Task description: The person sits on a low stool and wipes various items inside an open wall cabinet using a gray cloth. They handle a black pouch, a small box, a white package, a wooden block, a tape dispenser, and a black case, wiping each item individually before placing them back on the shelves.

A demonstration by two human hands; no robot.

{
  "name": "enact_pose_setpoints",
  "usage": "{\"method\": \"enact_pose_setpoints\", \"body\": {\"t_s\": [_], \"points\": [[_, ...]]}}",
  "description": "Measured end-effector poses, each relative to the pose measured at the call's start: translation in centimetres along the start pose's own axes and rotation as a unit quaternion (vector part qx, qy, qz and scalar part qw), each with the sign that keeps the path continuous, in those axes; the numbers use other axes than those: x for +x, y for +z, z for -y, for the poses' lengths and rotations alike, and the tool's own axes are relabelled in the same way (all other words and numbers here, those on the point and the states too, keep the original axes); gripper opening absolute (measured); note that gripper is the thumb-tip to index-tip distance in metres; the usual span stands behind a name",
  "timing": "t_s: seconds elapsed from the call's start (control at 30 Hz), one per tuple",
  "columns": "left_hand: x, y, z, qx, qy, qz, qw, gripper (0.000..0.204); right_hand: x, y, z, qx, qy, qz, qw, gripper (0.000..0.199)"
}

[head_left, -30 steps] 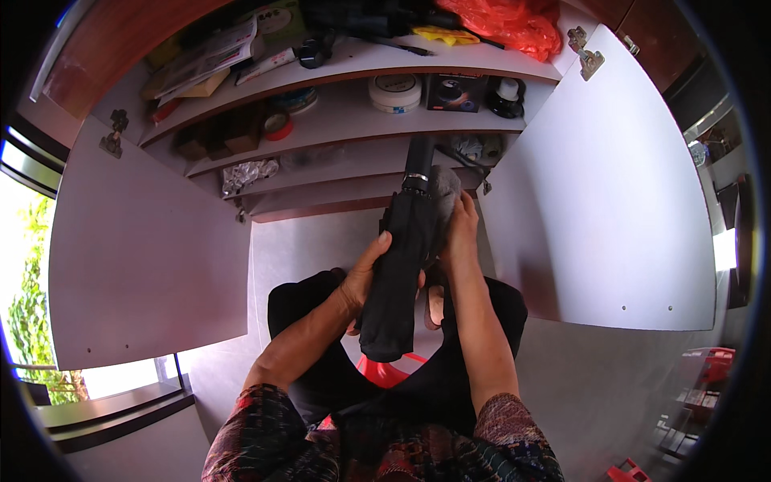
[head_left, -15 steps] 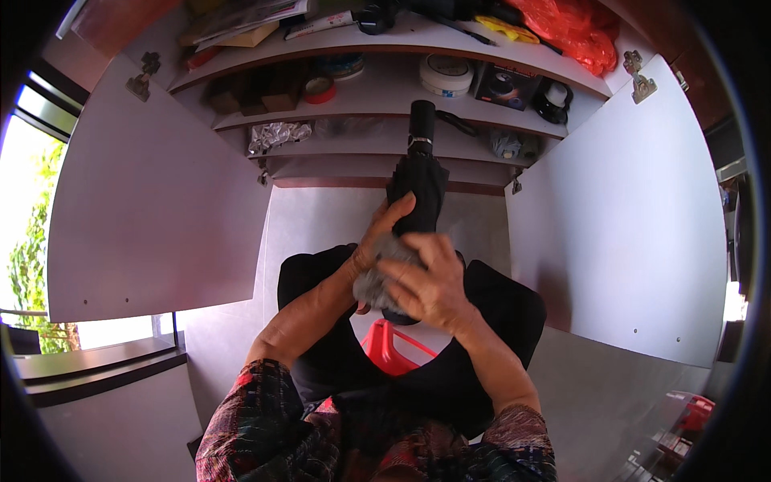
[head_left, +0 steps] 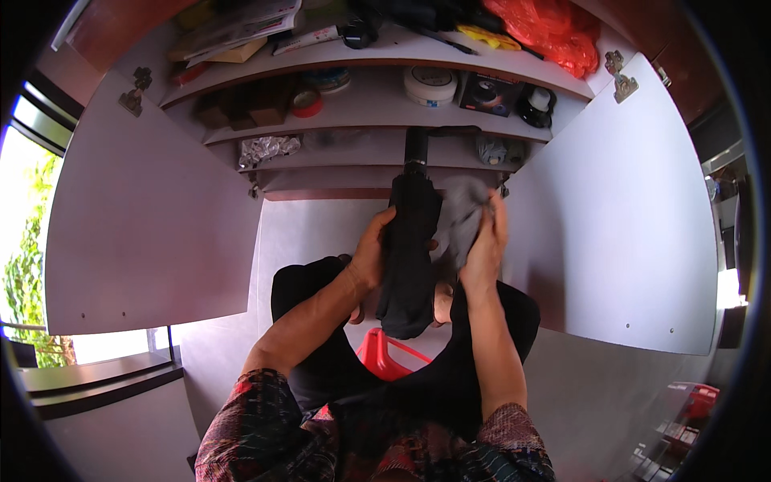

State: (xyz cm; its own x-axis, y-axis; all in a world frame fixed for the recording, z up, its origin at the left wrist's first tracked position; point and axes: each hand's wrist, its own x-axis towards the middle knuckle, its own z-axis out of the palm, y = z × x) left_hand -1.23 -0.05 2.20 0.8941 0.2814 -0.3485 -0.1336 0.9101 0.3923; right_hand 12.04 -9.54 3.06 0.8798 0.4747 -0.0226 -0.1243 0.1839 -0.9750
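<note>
My left hand [head_left: 372,251] is closed round the middle of a folded black umbrella [head_left: 409,265], thumb along its near-left side. The umbrella points away from me, its dark handle toward the cabinet and its wider fabric end above my lap. To the right of it, my right hand [head_left: 484,253] grips a crumpled grey cloth [head_left: 463,213], slightly smeared by motion. The cloth hangs beside the umbrella; whether they touch I cannot tell.
An open cabinet stands ahead, with left [head_left: 157,209] and right [head_left: 614,217] doors swung out. Its shelves hold a white tub [head_left: 430,86], a tape roll [head_left: 306,104], a boxed item [head_left: 488,95], crumpled foil [head_left: 270,150] and a red plastic bag [head_left: 554,32]. A red plastic seat [head_left: 381,357] shows between my legs.
My right hand has lifted the grey cloth off the umbrella's lower part and moved it right and away from me. The umbrella has come nearer, and more of its fabric shows.
</note>
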Motion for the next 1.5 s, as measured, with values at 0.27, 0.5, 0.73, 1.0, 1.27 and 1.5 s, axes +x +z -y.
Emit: {"method": "enact_pose_setpoints", "body": {"t_s": [0.27,0.5,0.73,1.0,1.27,1.5], "points": [[0.2,-2.8,0.4,-0.065,-0.066,0.057,0.994,0.042,-4.9,1.3,0.2,-0.262,-0.392,0.24,0.849,0.035],[-1.0,-1.2,1.9,0.047,-0.147,-0.014,0.988,0.061,1.5,2.2,1.9,-0.122,-0.189,0.011,0.974,0.026],[-2.0,-1.0,1.8,0.055,-0.146,0.065,0.986,0.065,1.4,0.4,-1.9,-0.05,-0.009,0.179,0.983,0.028],[-1.1,-0.8,1.5,-0.041,-0.149,0.023,0.988,0.066,3.2,0.6,0.8,0.047,0.193,0.016,0.98,0.024],[0.4,-1.7,0.2,-0.119,-0.023,-0.062,0.991,0.056,-3.5,1.3,2.2,-0.24,-0.379,0.25,0.858,0.038],[-0.1,-1.9,-0.7,-0.103,-0.036,0.101,0.989,0.058,-6.6,1.5,1.8,-0.243,-0.423,0.344,0.802,0.049]]}}
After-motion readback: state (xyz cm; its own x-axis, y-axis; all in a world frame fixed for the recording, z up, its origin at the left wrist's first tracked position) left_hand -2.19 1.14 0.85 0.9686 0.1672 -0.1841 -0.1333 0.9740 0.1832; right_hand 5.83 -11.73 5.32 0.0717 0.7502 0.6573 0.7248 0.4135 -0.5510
